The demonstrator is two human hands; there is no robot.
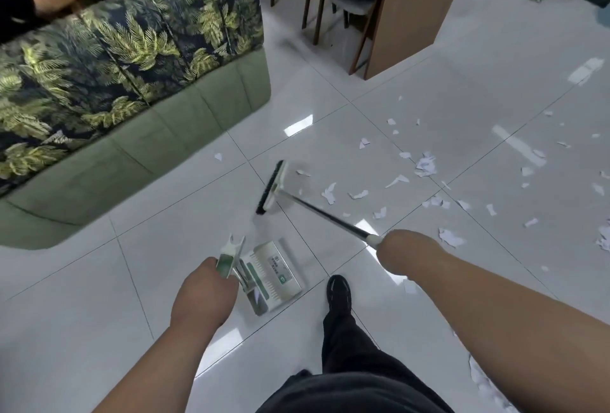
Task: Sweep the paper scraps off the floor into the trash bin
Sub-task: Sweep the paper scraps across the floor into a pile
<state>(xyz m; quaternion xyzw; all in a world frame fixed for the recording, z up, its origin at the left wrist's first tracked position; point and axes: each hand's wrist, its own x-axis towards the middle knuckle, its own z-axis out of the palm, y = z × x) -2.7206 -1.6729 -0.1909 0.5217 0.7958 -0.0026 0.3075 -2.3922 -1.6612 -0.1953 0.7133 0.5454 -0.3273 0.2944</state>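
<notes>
The glossy white tiled floor (pixel 99 297) fills most of the view, with a green sofa under a dark leaf-print cover (pixel 132 66) at the left. A long broom with a black bristle head and a metal pole (pixel 317 211) reaches out towards the sofa, its head on the tiles. A white and green plastic dustpan (pixel 274 275) sits low by the feet.

The left hand (pixel 204 290) is curled round the dustpan's upright handle. The right hand (pixel 406 252) is wrapped round the broom's top end.

The torn white paper scraps (pixel 425 163) lie scattered to the right of the broom head, ungathered. The pan looks nearly bare and no trash bin is in view, so the sweeping seems barely begun.
</notes>
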